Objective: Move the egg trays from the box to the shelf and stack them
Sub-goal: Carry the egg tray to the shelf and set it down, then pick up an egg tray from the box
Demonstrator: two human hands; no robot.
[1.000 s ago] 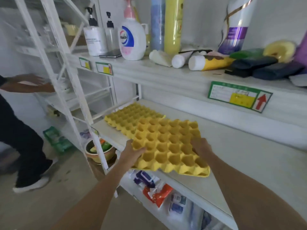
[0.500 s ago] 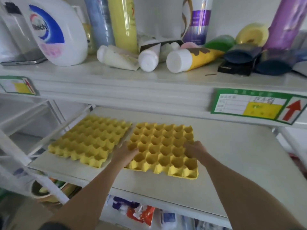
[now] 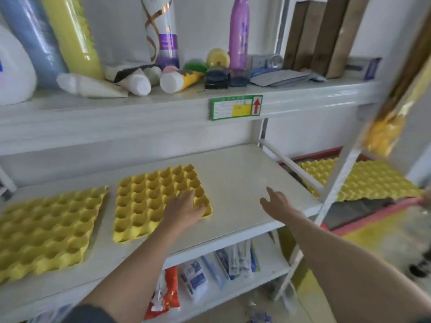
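Progress looked partial to me: two yellow moulded-pulp egg trays lay side by side on the white middle shelf board (image 3: 245, 183), not one on the other, so I judged the stacking not yet done. The nearer yellow egg tray (image 3: 151, 201) sat under my left hand (image 3: 183, 208), which rested flat and open on its near right corner, fingers spread, gripping nothing. The second yellow egg tray (image 3: 46, 229) lay just beside it, further out to the left of that hand, the two edges near but apart.

My right hand (image 3: 277, 202) hovered open and empty over bare shelf to the right of the nearer tray, fingers loosely extended.

Beyond the right hand, past the shelf's white upright post (image 3: 335, 183), more yellow egg trays (image 3: 373, 180) were piled low down; I took that for the supply left to carry, though I couldn't make out the box itself.

Above both hands, the upper shelf carried tall bottles, including a purple bottle (image 3: 238, 31) and a white one with gold swirls (image 3: 162, 31), plus lying tubes and brown cartons (image 3: 326, 36). Below the hands, packets (image 3: 163, 292) filled the lower shelf.

Little blocked the board, I thought. The post stood between my right hand and the pile, and the upper shelf limited headroom.
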